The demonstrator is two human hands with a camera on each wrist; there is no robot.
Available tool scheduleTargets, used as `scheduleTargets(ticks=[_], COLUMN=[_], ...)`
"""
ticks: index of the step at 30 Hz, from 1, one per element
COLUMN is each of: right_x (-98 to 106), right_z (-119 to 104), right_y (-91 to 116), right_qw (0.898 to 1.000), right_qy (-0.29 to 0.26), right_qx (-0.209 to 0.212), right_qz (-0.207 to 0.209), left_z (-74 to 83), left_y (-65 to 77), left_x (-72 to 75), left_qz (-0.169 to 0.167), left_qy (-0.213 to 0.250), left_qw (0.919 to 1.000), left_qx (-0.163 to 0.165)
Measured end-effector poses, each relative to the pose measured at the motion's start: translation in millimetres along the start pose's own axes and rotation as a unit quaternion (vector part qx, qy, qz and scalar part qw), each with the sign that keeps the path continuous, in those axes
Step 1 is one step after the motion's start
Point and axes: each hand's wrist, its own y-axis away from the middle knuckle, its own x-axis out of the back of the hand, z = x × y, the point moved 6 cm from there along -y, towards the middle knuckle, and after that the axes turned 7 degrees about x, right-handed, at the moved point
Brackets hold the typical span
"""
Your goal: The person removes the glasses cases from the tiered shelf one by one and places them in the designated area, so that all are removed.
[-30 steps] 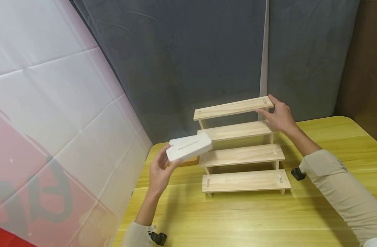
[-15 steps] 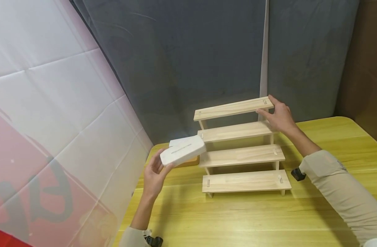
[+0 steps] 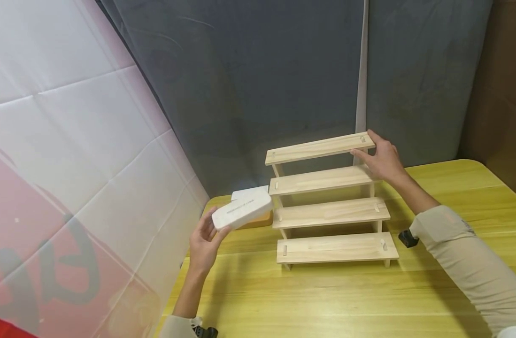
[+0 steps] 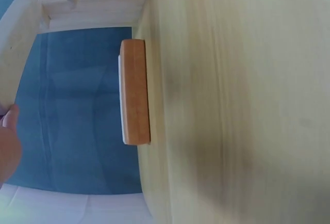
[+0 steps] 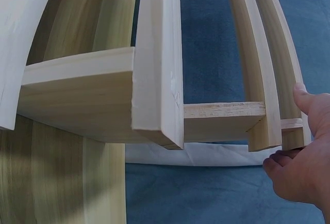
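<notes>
My left hand [image 3: 204,251] holds a white, round-cornered box [image 3: 242,211] with a line of small print on its top face. The box is raised off the table, tilted, beside the left end of a stepped wooden display rack [image 3: 334,213]. At the rack's right end my right hand [image 3: 383,159] grips the top shelf [image 3: 319,148], thumb on its front edge. In the right wrist view, thumb and fingers lie around that shelf end [image 5: 294,136]. Only a bit of the left hand [image 4: 7,149] shows in the left wrist view, under the white box [image 4: 15,48].
An orange-brown block [image 4: 135,92] with a white piece [image 3: 251,191] on it lies on the yellow wooden table [image 3: 325,300], left of the rack. A grey curtain [image 3: 249,94] hangs behind. A white and pink panel [image 3: 105,178] stands along the left side.
My left hand has drawn the white box to the left and slightly toward me, away from the rack, showing more of the shelf ends. My right hand and the rack have stayed still.
</notes>
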Motion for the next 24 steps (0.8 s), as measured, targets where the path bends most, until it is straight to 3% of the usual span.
scheduleTargets(ticks=[24], right_x=[1], right_z=[0], right_y=[1], right_qw=[1.0], right_qy=[-0.008], right_qx=[0.004], right_qz=[-0.003], left_z=[-37.6], left_y=[10.5], left_x=[18.6], left_qz=[-0.011], left_qy=[-0.031], left_qw=[0.9989], left_qx=[0.033])
